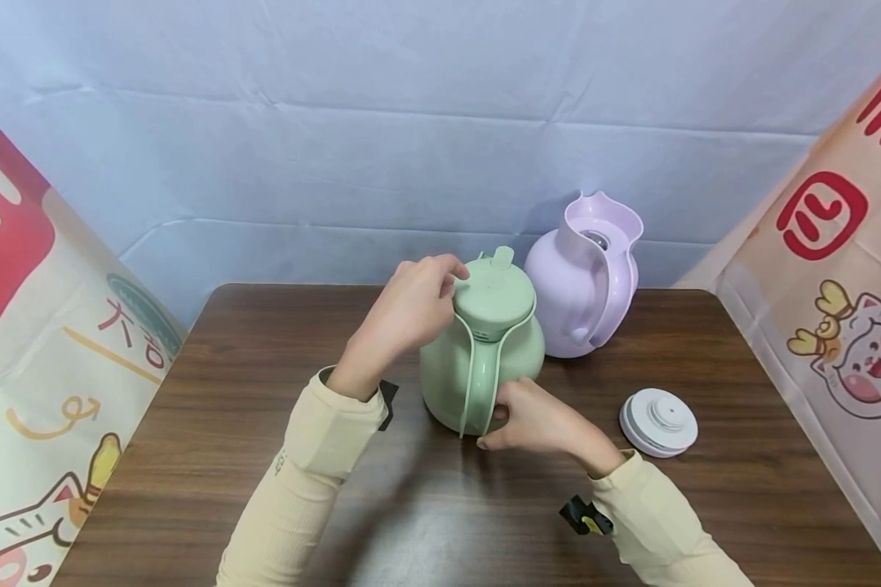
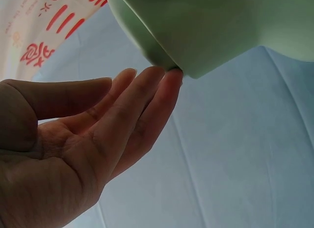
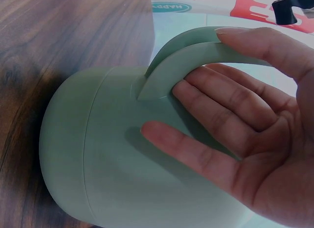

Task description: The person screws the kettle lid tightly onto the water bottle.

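Note:
A green thermos jug (image 1: 444, 375) stands upright on the table, its round lid (image 1: 495, 297) seated in the top with a small tab raised at the back. My left hand (image 1: 414, 302) reaches over from the left. In the left wrist view its fairly straight fingertips (image 2: 169, 86) touch the rim, and the thumb stays apart from it. Low on the jug, my right hand (image 1: 532, 420) holds the handle (image 3: 196, 56). Two fingers lie inside the handle and the thumb rests on its outer side, while another finger extends along the body.
Behind and to the right stands a lilac thermos jug (image 1: 558, 285) with its top uncovered. A white round stopper (image 1: 659, 420) lies on the brown wooden table (image 1: 264, 456) at the right. Pale blue cloth (image 1: 338, 163) hangs behind, with printed cloths at both sides.

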Demonstrator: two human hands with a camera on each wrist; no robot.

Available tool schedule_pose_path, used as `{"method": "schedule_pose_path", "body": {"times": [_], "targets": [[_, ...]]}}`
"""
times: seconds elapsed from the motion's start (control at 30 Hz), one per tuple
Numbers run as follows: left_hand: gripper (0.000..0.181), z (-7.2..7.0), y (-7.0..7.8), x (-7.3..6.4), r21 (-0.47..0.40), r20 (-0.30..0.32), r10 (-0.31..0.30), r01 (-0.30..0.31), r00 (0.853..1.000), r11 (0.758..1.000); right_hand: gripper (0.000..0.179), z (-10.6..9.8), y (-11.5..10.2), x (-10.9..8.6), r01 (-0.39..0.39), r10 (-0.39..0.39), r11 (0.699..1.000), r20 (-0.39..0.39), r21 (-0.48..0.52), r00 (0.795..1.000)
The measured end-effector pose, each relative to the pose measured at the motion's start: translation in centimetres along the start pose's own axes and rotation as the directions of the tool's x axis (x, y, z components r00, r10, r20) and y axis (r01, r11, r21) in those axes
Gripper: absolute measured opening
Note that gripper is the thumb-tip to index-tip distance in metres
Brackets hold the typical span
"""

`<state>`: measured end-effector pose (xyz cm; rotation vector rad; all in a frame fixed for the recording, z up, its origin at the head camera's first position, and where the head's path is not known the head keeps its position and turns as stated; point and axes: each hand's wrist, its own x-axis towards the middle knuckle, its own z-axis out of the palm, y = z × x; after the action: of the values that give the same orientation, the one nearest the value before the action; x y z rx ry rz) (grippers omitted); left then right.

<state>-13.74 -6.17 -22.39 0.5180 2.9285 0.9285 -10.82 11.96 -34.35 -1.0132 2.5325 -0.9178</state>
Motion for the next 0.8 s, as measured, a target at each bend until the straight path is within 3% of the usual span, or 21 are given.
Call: {"method": "schedule_pose_path", "body": {"times": [0.8], "targets": [[0.042, 0.3, -0.2, 1.2, -0.002, 0.015, -0.034, 0.034, 0.999, 0.999, 0.017, 0.0, -0.1, 0.0, -0.002, 0.002, 1.000, -0.008, -0.010, 1.000]]}}
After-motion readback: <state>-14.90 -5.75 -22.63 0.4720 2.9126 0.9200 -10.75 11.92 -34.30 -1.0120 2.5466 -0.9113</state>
